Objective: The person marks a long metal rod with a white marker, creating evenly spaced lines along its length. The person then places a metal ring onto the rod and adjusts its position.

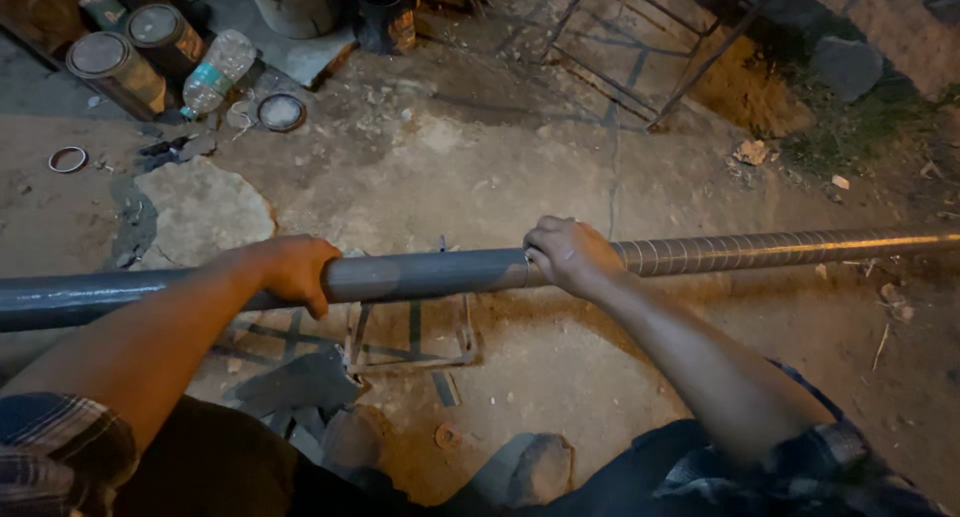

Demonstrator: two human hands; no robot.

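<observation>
A long grey metal pipe (430, 274) runs level across the view from the left edge to the right edge. Its right part (780, 249) is marked with several thin rings. My left hand (295, 270) wraps over the pipe left of centre. My right hand (568, 254) grips it just where the ringed part begins. Under the pipe a small metal frame stand (410, 332) rests on the dirt ground. Both forearms reach out from plaid sleeves at the bottom corners.
Paint cans (110, 62) and a plastic bottle (215, 72) stand at the top left beside a round lid (281, 112) and a metal ring (67, 160). A flat stone (205, 212) lies left. A metal rod frame (650, 47) leans at the top. Stones (530, 467) sit near my feet.
</observation>
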